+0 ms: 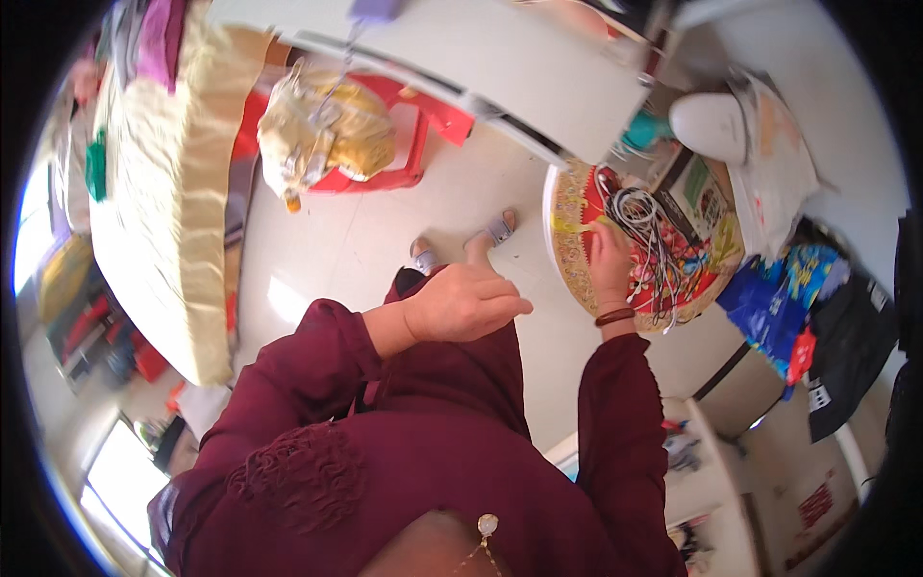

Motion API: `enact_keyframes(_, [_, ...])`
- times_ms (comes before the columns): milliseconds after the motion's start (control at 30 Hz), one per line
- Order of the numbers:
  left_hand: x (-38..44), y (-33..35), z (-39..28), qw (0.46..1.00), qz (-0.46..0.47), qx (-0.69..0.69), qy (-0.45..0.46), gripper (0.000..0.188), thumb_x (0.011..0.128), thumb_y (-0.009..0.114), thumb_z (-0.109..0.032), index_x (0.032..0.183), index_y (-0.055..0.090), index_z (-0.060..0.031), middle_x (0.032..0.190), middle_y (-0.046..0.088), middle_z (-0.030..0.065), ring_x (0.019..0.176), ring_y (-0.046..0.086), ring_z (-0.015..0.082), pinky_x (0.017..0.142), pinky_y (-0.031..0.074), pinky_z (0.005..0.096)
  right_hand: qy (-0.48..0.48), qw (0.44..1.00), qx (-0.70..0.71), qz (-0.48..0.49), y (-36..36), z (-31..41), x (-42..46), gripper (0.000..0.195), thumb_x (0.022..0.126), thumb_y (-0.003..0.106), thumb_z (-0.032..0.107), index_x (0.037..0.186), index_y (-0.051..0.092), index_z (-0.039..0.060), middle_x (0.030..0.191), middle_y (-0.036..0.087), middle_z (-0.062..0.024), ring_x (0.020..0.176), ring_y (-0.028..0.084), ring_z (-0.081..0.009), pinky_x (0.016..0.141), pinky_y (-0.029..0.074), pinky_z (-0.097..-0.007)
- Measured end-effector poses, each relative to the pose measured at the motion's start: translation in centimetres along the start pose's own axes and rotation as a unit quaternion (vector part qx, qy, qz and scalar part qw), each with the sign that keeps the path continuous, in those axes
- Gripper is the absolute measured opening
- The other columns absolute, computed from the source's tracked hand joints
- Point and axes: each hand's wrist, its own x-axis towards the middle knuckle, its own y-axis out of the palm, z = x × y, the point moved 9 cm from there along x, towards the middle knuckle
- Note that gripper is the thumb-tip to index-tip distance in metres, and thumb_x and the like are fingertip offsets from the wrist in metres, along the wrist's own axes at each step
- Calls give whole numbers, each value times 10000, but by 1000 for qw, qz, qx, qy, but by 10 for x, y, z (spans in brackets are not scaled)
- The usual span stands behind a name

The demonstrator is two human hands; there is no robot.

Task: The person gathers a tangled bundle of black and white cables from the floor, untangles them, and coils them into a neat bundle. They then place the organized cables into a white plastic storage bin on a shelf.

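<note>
My right hand reaches over the left part of a small round table with a red and gold patterned cover. A yellow strip-like thing lies at its fingertips; whether the fingers grip it is not plain. Beside the hand is a tangle of white and dark cables. A box with a printed side stands behind the cables. My left hand is raised in front of my body, fingers curled together and pointing right, away from the table; its palm side is hidden.
A white table runs across the top. Under its edge, a red plastic stool bears a yellowish bag. A bed with a cream cover stands at left. White plastic bag and blue bag are at right.
</note>
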Motion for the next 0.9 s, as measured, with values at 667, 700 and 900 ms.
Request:
enact_keyframes(667, [-358, -37, 46, 883, -351, -46, -308, 178, 727, 647, -7, 889, 638, -79, 747, 625, 56, 657, 618, 238, 578, 504, 328, -106, 924, 20, 367, 307, 206, -116, 237, 826, 486, -25, 1015, 600, 63, 1005, 610, -140, 933, 597, -317, 826, 477, -371])
enact_keyframes(700, [-361, -33, 46, 880, -353, -51, -315, 179, 728, 647, -7, 892, 639, -78, 753, 627, 56, 662, 620, 240, 583, 506, 328, -98, 919, 10, 383, 312, 196, -119, 228, 831, 489, -14, 1013, 602, 64, 1003, 613, -138, 936, 597, -315, 825, 477, -370])
enact_keyframes(900, [-362, 6, 49, 846, -401, -52, -346, 175, 731, 643, -36, 895, 615, -90, 751, 605, 42, 667, 606, 243, 578, 502, 339, -86, 883, -59, 458, 330, 129, -126, 187, 856, 514, 48, 1012, 617, 61, 973, 653, -127, 910, 625, -286, 805, 492, -360])
